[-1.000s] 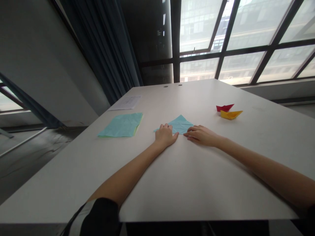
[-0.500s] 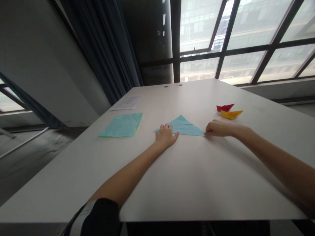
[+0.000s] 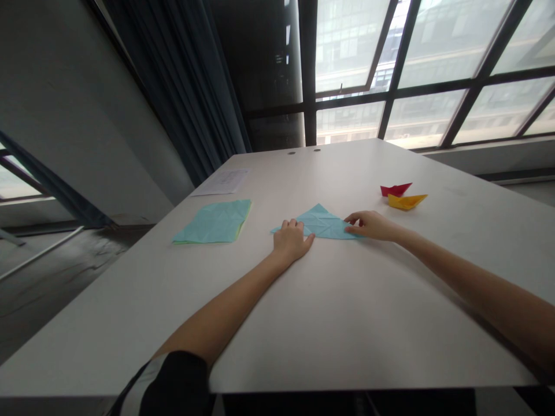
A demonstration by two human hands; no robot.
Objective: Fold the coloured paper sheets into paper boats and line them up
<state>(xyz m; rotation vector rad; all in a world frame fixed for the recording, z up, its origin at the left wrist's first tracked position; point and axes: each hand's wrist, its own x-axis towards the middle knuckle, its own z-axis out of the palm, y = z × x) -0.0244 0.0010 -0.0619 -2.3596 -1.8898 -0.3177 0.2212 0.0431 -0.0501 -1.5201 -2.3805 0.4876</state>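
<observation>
A light blue sheet of paper (image 3: 323, 224), folded into a triangle and marked with creases, lies on the white table in front of me, its peak pointing away. My left hand (image 3: 290, 238) presses flat on its left part, fingers spread, thumb out to the right. Over the right corner is my right hand (image 3: 366, 225), its thumb and fingertips curved and apart, touching or just above the paper. That right corner is partly hidden beneath the hand.
To the left lies a stack of blue and green paper sheets (image 3: 214, 222). Behind it is a white printed sheet (image 3: 221, 182). A red paper boat (image 3: 395, 190) and a yellow paper boat (image 3: 406, 201) stand on the table (image 3: 329, 312) beyond my right hand.
My right hand has moved left from the triangle's right tip onto the paper, and its closed fingers have parted. My left hand stays in place.
</observation>
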